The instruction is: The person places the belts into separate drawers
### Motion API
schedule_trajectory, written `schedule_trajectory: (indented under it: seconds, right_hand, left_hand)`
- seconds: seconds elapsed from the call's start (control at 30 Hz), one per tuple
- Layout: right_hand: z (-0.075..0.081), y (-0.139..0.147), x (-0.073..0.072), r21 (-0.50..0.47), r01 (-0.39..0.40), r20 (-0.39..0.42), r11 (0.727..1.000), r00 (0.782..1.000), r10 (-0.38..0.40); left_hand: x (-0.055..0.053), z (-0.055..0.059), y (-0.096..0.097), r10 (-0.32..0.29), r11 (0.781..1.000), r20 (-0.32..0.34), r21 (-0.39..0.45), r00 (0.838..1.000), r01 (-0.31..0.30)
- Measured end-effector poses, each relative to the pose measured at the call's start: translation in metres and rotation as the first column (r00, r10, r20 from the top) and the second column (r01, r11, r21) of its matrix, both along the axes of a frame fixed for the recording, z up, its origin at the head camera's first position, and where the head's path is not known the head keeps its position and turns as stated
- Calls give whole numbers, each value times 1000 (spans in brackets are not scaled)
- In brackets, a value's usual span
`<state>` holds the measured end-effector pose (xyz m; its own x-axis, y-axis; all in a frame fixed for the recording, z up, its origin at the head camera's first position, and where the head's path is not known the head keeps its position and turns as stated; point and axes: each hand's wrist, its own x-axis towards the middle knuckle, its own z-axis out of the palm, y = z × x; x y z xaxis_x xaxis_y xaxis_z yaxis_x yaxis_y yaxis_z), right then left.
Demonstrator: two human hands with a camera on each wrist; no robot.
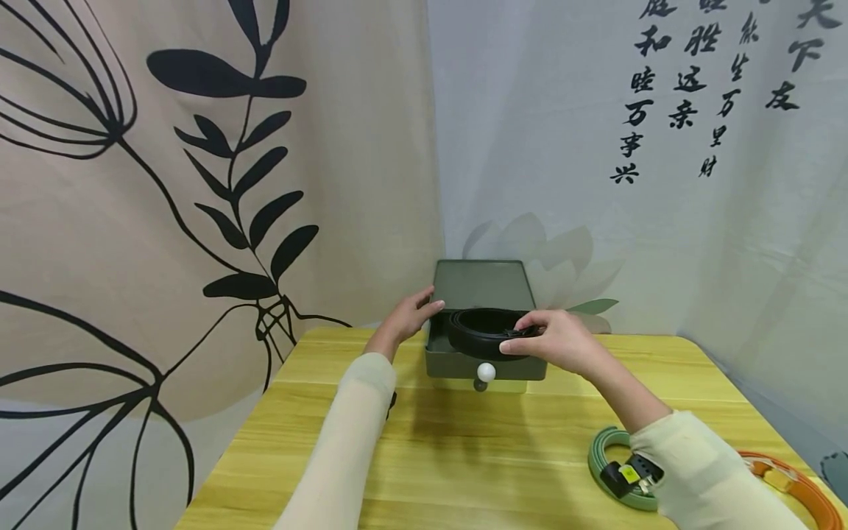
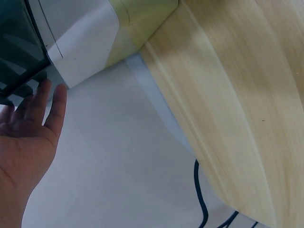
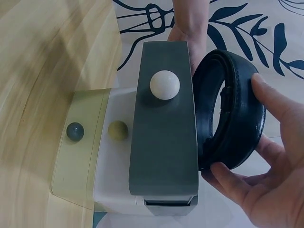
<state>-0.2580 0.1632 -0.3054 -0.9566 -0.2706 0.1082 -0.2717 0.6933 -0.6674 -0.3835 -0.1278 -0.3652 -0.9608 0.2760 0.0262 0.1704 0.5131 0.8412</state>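
My right hand pinches a coiled black belt between thumb and fingers, over the pulled-out top drawer of a small drawer unit. In the right wrist view the belt's roll stands close behind the grey-green drawer front with its white knob. At the unit's left side is my left hand, fingers extended along the wall near its top. The left wrist view shows those fingers reaching to the dark unit's side.
White and yellow lower drawers stay pushed in, under the grey-green one. A coiled green belt lies on the wooden table near my right forearm. Further right is an orange belt. A printed curtain hangs behind the table.
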Motion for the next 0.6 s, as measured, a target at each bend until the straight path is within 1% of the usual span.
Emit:
schedule_trajectory:
  seconds: [0.13, 0.37, 0.6]
  right_hand:
    - [-1, -2, -2, 11, -7, 2, 1000, 1000, 7]
    - [-3, -4, -7, 30, -6, 16, 1000, 1000, 6]
    - [-6, -6, -12, 41, 3, 26, 999, 1000, -4]
  left_hand:
    - [0, 0, 0, 3, 1000, 1, 3, 1000, -3]
    - [2, 2, -1, 2, 1000, 6, 1, 1000, -2]
    - [1, 2, -3, 3, 1000, 10, -3, 1000, -3]
